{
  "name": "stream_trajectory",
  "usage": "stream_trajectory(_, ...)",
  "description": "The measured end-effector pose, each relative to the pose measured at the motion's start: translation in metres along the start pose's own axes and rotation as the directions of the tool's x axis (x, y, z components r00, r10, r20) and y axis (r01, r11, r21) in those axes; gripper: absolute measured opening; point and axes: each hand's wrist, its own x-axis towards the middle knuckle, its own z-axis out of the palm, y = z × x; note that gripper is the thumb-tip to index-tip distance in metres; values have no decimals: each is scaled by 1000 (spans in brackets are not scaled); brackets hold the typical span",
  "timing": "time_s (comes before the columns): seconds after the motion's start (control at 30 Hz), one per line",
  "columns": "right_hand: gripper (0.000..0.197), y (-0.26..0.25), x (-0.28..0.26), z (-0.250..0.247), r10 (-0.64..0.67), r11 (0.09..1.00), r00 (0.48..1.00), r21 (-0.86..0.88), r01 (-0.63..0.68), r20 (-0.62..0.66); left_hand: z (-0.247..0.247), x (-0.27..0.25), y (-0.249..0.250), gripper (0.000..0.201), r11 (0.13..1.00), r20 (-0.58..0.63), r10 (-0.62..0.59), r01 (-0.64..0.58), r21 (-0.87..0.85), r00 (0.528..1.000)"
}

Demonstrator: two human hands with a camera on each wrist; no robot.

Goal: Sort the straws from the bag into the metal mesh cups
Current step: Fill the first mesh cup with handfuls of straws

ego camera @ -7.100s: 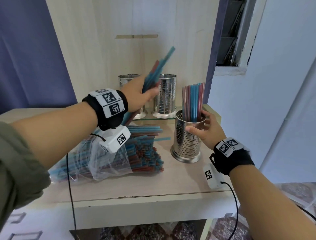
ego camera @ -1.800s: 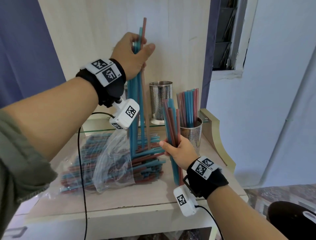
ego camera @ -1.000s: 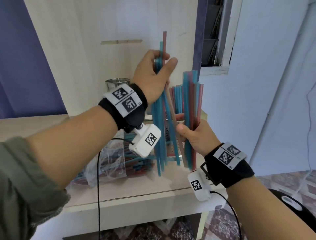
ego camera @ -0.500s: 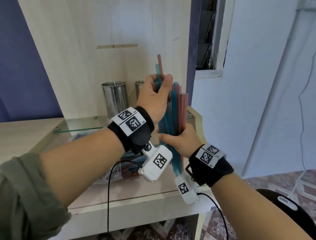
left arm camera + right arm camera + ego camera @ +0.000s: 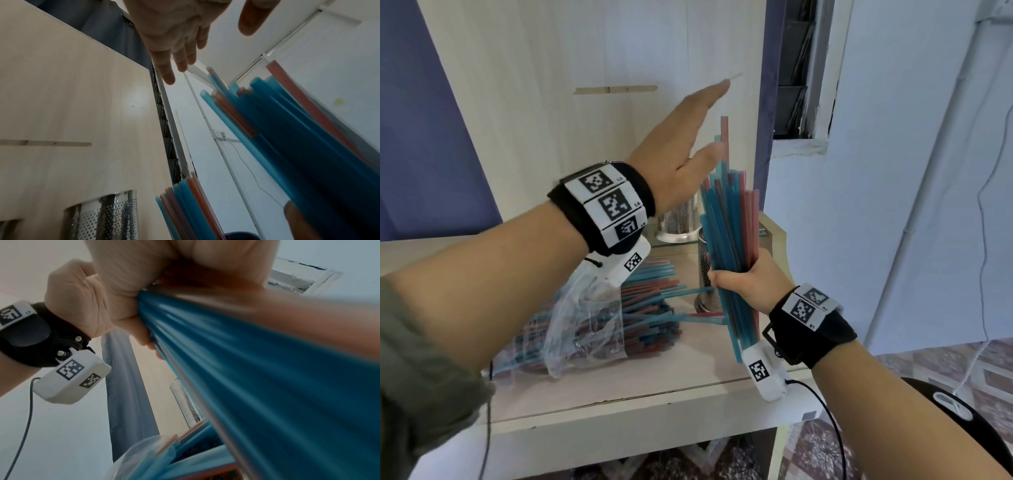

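My right hand (image 5: 738,274) grips a thick upright bundle of blue and red straws (image 5: 729,222) near its lower end, above the shelf's right part. In the right wrist view the bundle (image 5: 267,369) fills the frame below the curled fingers. My left hand (image 5: 717,120) is open with straight fingers, up and left of the straw tops, holding nothing. The clear bag of straws (image 5: 592,315) lies on the shelf to the left, its mouth facing right. A mesh cup (image 5: 703,274) stands behind the held bundle, mostly hidden; the left wrist view shows straws in it (image 5: 185,203).
Another mesh cup (image 5: 678,219) stands on a glass ledge at the back, also seen as a perforated cylinder (image 5: 102,214). A wooden back panel (image 5: 585,137) rises behind. The shelf's front edge (image 5: 654,404) is close to me. Cables hang from both wrists.
My left hand has let go of the straw tops, opened flat and lifted up. The right hand now holds the merged bundle alone.
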Motion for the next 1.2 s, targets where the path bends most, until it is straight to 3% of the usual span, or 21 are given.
stream_trajectory(0.2,20,4,-1,-1,-18,999,997,31,20,-78,19,-19,-6,54,998,117,40,-45,45,992)
stream_trajectory(0.3,13,2,0,-6,-50,997,996,54,54,-78,28,-32,-9,64,996,132,55,-46,-76,990)
stream_trajectory(0.37,19,0,2,-13,-60,996,993,61,67,-104,31,-38,-13,68,979,65,6,7,-203,998)
stream_trajectory(0.43,26,-8,5,-28,-62,994,983,74,76,-171,35,-40,-21,68,958,64,-132,144,-247,989)
stream_trajectory(0.53,18,-31,16,-55,-75,981,958,152,121,-277,45,-41,-42,68,942,263,-335,331,61,905)
stream_trajectory(0.6,13,-52,29,-73,-128,959,936,200,201,-328,55,-41,-56,74,914,376,-398,326,243,837)
stream_trajectory(0.77,9,-91,74,-90,-183,843,894,403,357,-409,78,-34,-75,91,876,462,-473,342,340,750)
stream_trajectory(0.87,7,-94,98,-85,-199,829,886,411,380,-419,88,-31,-79,96,859,477,-509,390,330,716)
stream_trajectory(1.2,16,-46,129,-54,-133,914,920,314,258,-369,107,-32,-78,86,868,448,-491,464,176,748)
